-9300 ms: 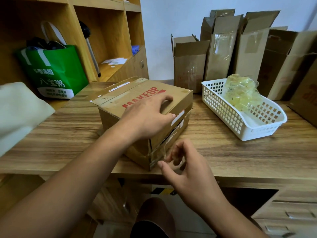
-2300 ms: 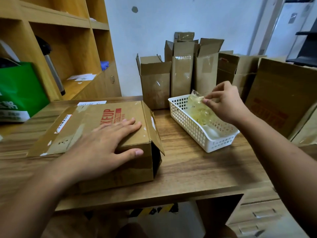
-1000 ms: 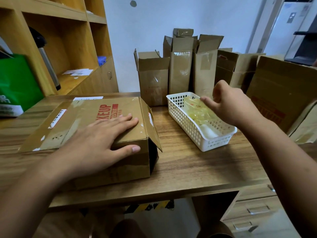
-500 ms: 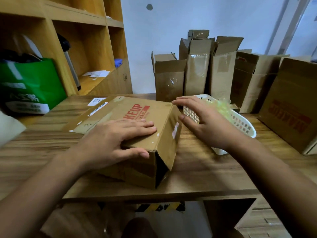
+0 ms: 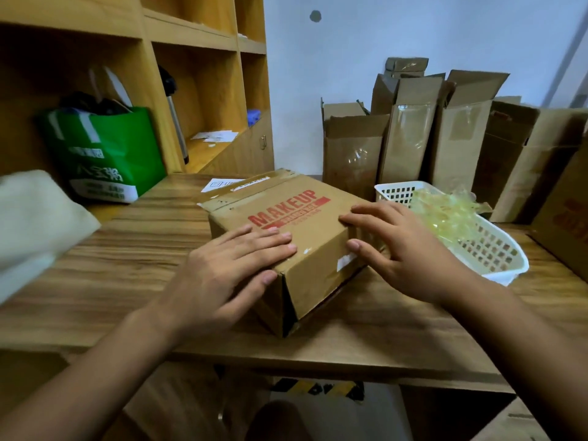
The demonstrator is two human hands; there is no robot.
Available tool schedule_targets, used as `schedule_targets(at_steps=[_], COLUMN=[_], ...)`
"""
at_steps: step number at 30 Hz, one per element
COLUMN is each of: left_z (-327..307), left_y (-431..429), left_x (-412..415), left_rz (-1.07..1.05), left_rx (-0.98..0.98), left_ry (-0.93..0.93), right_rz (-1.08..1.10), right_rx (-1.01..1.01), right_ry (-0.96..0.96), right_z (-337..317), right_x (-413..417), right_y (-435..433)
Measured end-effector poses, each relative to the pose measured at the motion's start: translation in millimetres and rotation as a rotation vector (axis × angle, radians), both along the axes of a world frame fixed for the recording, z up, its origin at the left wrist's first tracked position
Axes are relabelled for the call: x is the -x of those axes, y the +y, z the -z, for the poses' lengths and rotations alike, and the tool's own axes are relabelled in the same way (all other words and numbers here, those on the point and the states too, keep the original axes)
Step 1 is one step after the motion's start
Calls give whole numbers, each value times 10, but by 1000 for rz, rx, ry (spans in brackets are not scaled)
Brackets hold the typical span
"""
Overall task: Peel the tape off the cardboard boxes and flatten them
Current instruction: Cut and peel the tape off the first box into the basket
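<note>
Box (image 5: 305, 218) under left hand (image 5: 229, 275), right hand (image 5: 404, 253).

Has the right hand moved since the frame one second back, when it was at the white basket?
Yes. The right hand has left the white basket and come leftward onto the MAKEUP box, fingers spread on its right end.
</note>
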State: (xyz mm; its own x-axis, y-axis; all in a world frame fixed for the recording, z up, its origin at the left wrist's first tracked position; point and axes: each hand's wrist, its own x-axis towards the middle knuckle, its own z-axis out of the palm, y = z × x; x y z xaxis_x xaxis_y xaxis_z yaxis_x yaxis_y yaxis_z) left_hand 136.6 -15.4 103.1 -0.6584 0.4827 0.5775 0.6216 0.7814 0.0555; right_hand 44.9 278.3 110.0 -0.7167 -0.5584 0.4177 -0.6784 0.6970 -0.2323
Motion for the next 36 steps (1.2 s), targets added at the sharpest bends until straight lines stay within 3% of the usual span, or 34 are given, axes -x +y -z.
schedule_targets(at_steps=[8,23,31,36], left_z=[92,86,137,135], left_y=[-15,-143,-23,38], left_x=[-88,84,-30,-122], left_rz=[-149,-221,-175,-89], left_rx=[35,90,29,49], left_ry=[-64,-205,-94,-15], right_rz=[37,-108,-86,-90], right_rx=[-24,109,24,80], right_ry=[121,129,75,55], right_z=[-18,82,215,222], right_x=[-127,-317,-290,-296], right_y=[45,365,439,449])
